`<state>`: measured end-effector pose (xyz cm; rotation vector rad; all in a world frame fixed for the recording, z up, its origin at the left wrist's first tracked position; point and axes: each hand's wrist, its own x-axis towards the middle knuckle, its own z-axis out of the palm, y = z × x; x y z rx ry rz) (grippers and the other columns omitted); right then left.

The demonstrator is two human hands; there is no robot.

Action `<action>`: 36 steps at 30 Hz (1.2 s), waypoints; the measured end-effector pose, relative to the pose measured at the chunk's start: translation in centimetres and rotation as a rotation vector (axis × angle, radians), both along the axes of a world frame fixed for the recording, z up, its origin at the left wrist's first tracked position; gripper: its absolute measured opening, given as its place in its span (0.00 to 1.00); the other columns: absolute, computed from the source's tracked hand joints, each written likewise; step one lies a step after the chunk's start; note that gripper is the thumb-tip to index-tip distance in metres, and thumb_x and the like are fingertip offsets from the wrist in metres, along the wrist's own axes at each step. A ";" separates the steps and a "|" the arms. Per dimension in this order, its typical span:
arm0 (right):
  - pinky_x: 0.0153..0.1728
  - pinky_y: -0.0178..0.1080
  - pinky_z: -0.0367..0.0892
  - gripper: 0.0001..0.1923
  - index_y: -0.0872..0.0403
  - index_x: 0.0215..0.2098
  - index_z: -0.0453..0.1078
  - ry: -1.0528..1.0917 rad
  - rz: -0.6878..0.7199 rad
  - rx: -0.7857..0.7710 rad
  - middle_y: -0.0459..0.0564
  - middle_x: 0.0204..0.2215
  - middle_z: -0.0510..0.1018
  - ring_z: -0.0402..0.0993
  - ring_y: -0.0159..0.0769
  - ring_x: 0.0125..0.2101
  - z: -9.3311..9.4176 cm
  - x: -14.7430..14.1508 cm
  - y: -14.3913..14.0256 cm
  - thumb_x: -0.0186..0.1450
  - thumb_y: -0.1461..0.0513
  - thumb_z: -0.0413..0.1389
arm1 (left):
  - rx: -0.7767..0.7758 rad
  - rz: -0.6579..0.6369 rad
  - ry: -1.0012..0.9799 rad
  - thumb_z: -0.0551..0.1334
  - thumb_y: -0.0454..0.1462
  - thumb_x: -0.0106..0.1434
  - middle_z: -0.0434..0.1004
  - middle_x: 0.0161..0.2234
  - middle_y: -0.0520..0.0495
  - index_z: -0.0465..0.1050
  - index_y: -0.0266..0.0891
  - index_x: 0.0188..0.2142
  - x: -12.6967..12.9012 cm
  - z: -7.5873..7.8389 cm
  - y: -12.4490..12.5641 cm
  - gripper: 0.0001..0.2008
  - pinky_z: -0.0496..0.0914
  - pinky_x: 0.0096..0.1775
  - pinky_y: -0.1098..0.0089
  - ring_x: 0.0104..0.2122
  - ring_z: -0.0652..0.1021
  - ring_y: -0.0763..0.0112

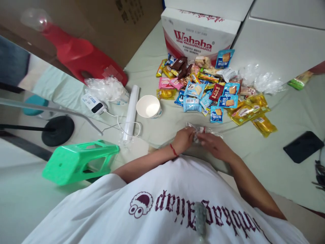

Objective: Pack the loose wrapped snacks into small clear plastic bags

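A person in a white printed T-shirt point(162, 203) sits at a pale green cloth-covered surface point(254, 145), both bare hands meeting just in front of the chest. The left hand point(183, 139), with a red string at the wrist, and the right hand point(215, 145) each pinch an end of a small crinkly clear plastic packet point(200, 130). The packet lies between the two sets of fingers, its long axis running left to right, so neither hand is nearer than the other. Both hands are curled closed around it; what it contains is too small to tell.

Straight beyond the hands lies a loose heap of glossy foil snack packets point(208, 89) in blue, yellow, pink and brown, flat and rectangular. Beyond the left hand stands a round white paper cup point(148, 106), open and upright, beside a white roll point(131, 112). Farther still is a white and red cardboard Wahaha box point(199, 34). Well off past the right hand rests a flat black phone point(303, 146).
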<state>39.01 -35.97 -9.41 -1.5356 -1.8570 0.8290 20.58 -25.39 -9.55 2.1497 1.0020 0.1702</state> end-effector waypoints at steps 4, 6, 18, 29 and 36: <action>0.53 0.57 0.67 0.20 0.52 0.57 0.74 -0.254 -0.519 -0.014 0.60 0.45 0.76 0.69 0.54 0.48 -0.8 1.7 -0.7 0.72 0.52 0.54 | 0.116 0.001 0.167 0.56 0.39 0.72 0.82 0.43 0.44 0.78 0.44 0.41 -0.1 0.1 -0.1 0.11 0.70 0.40 0.65 0.42 0.80 0.61; 0.52 0.62 0.65 0.22 0.54 0.54 0.75 -0.413 -0.587 -0.024 0.65 0.49 0.72 0.64 0.60 0.51 -1.3 1.8 -0.9 0.67 0.51 0.61 | 0.164 0.090 0.160 0.61 0.43 0.70 0.80 0.43 0.44 0.76 0.45 0.44 0.0 -0.1 0.0 0.08 0.69 0.41 0.65 0.43 0.79 0.60; 0.32 0.38 0.61 0.11 0.49 0.35 0.66 0.135 -0.610 -0.211 0.46 0.25 0.74 0.69 0.39 0.28 0.6 -5.0 0.0 0.70 0.52 0.52 | 0.255 0.167 0.146 0.65 0.43 0.65 0.73 0.48 0.38 0.71 0.39 0.47 0.9 -0.8 -0.7 0.14 0.68 0.46 0.60 0.48 0.74 0.55; 0.38 0.38 0.71 0.21 0.49 0.41 0.77 1.166 -0.823 -0.314 0.46 0.37 0.81 0.75 0.39 0.36 -1.2 -5.9 -2.1 0.55 0.48 0.70 | 0.030 -0.554 -0.576 0.59 0.32 0.49 0.76 0.47 0.39 0.70 0.40 0.45 -0.6 -1.1 -1.7 0.21 0.67 0.56 0.51 0.51 0.74 0.53; 0.37 0.37 0.72 0.18 0.50 0.44 0.77 0.821 -1.210 0.079 0.46 0.39 0.82 0.75 0.34 0.34 1.4 7.2 -6.3 0.59 0.52 0.68 | -0.146 -0.136 -0.476 0.55 0.29 0.59 0.77 0.43 0.45 0.70 0.41 0.45 -3.9 -1.1 1.8 0.16 0.73 0.45 0.65 0.43 0.78 0.64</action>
